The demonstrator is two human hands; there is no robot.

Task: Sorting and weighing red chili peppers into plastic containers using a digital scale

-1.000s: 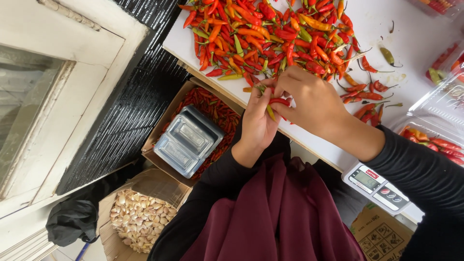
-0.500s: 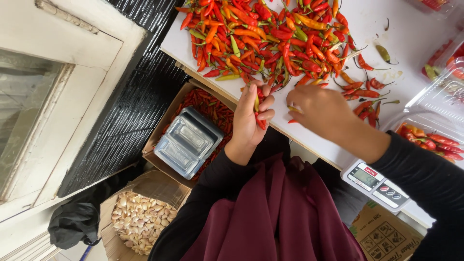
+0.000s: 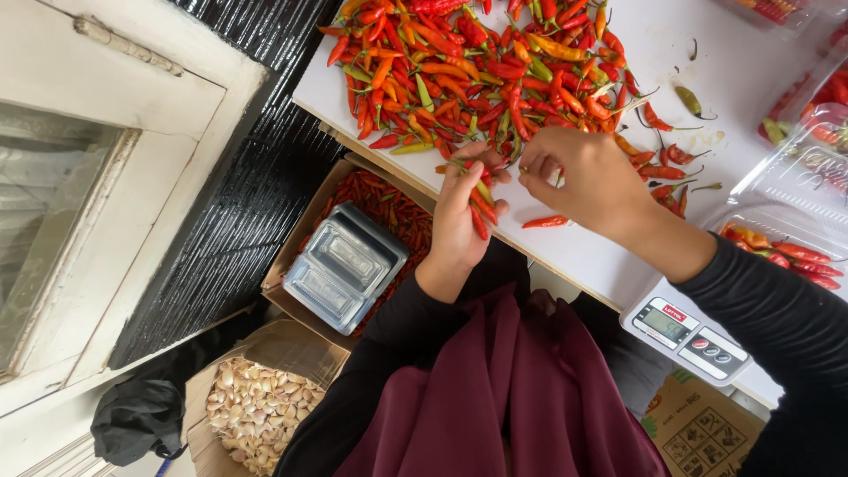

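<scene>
**Both hands busy at the chili pile**

From my feed, the left hand (image 3: 461, 212) is turned palm up at the table (image 3: 583, 256) edge, fingers curled tight around a small bunch of chilies (image 3: 480, 205). The right hand (image 3: 590, 181) reaches in from the right, wrist bent, fingertips pinched together beside that bunch, though I can't tell what's in the pinch. The big chili pile (image 3: 477, 71) sits just beyond both hands. A scale (image 3: 689, 329) is by my right forearm.

We see glossy, smooth-skinned red and orange chillies (image 3: 495, 66) on a matt white tabletop (image 3: 742, 66), clear shiny plastic trays (image 3: 344, 265), and papery pale garlic cloves (image 3: 256, 411) in brown cardboard.
</scene>
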